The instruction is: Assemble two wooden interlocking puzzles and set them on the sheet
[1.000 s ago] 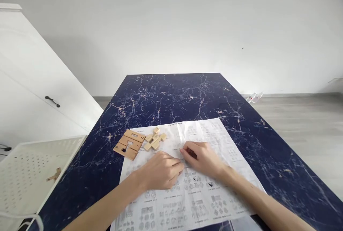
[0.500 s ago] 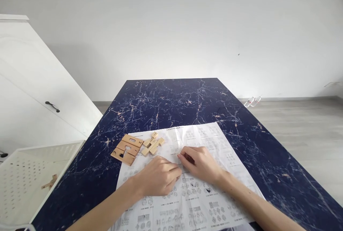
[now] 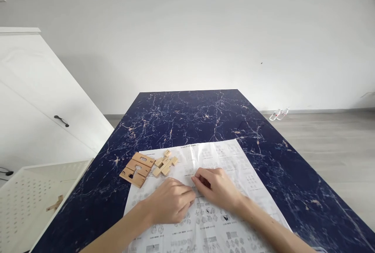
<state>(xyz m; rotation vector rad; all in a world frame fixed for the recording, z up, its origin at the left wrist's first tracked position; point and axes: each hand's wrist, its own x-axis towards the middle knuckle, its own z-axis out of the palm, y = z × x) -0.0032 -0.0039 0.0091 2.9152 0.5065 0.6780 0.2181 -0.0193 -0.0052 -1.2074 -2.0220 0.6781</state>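
Observation:
A large printed instruction sheet [image 3: 215, 155] lies on the table, covered with small diagrams. My left hand [image 3: 172, 200] rests on it, palm down, fingers curled and pressed together. Close beside it on the right, my right hand [image 3: 216, 186] also lies on the paper, fingers folded in loosely; no object shows in either hand. Beyond my left hand, several flat wooden puzzle pieces [image 3: 133, 174], notched and marked with numbers, lie side by side over the sheet's left edge. Against them sits a cluster of lighter wooden puzzle pieces [image 3: 164, 165], apart from my fingers.
The dark blue marbled table [image 3: 187, 116] extends toward a pale wall. At left stand a white cabinet [image 3: 43, 100] and a perforated white chair [image 3: 26, 194] with a crossed wooden piece [image 3: 55, 203] on it. Two clear bottles [image 3: 279, 114] are on the floor at right.
The camera view has tilted slightly, so everything sits a little lower in the picture. My hands stay resting on the sheet, and the wooden pieces have not moved.

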